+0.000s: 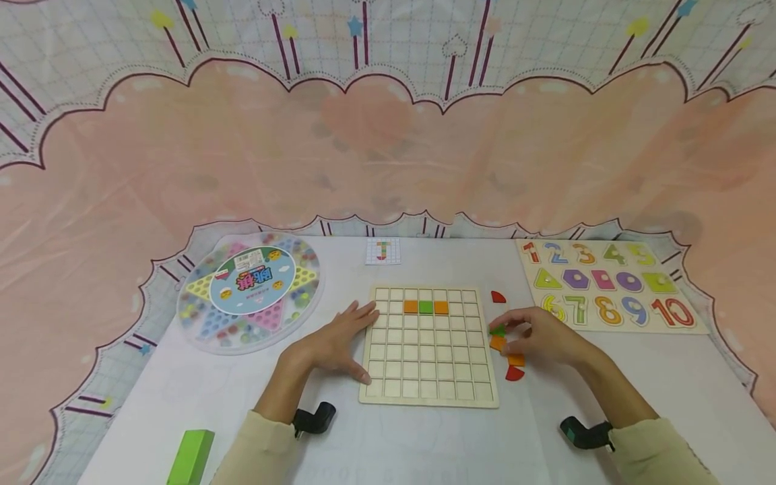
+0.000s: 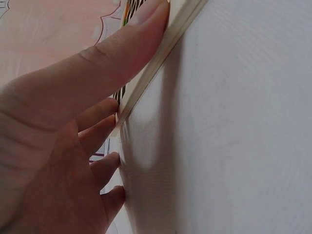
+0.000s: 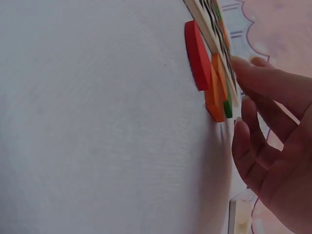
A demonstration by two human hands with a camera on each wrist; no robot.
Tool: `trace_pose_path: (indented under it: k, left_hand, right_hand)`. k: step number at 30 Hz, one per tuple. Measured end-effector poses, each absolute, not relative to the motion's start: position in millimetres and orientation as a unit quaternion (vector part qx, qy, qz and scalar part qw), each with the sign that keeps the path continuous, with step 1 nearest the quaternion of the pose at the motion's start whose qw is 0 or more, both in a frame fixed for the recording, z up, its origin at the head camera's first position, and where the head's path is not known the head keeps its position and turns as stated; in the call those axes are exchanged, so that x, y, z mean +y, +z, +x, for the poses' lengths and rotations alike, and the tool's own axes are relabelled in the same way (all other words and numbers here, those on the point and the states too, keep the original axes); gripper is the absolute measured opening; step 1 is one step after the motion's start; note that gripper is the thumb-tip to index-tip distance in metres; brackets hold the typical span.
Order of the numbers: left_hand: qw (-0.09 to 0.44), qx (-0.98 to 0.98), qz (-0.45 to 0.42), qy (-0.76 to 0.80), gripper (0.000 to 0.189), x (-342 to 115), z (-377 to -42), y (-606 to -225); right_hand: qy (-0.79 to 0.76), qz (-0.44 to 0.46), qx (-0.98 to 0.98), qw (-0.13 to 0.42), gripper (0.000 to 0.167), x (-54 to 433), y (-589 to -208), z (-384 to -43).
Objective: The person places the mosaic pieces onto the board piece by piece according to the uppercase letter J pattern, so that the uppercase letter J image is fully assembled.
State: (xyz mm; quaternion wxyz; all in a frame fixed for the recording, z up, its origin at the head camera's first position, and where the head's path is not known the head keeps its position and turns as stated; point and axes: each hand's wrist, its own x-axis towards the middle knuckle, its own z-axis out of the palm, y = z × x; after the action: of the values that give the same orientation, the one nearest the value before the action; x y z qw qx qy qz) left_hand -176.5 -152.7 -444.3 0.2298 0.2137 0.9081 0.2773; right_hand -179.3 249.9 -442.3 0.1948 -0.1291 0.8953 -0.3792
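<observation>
A wooden grid board [image 1: 427, 372] lies on the table. Near its far side an orange tile [image 1: 411, 307], a green tile [image 1: 426, 307] and another orange tile [image 1: 441, 308] sit in a row of cells. My left hand [image 1: 335, 340] rests at the board's left edge, thumb and fingers spread along it. Beside the right edge, my right hand [image 1: 539, 337] hovers with bent fingers over loose pieces. Its fingertips reach a green piece [image 1: 498, 331], partly covered by them. Close by are an orange tile [image 1: 497, 343], another orange tile [image 1: 516, 360] and a red rounded piece [image 1: 514, 374].
Beyond the right hand lies another red piece [image 1: 498, 297]. A small pattern card [image 1: 393, 251] lies behind the board. At the back left is a round marble game box [image 1: 309, 252]; at the right, a number puzzle board [image 1: 691, 325]. A green block [image 1: 190, 457] stands front left.
</observation>
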Motion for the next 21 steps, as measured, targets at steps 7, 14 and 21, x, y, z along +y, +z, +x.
trace_pose_path:
  k: [7,14,21]
  left_hand:
    - [0.232,0.907,0.213,0.279,0.117,-153,-177,-445]
    - [0.231,0.909,0.210,0.278,0.117,-153,-178,-445]
    - [0.232,0.907,0.214,0.280,0.116,-153,-177,-443]
  right_hand:
    - [-0.384,-0.169,0.888,0.188,0.028,253,-452,-179]
    - [-0.376,-0.170,0.894,0.175,0.022,251,-452,-181]
    - [-0.367,-0.163,0.904,0.147,0.025,251,-454,-183]
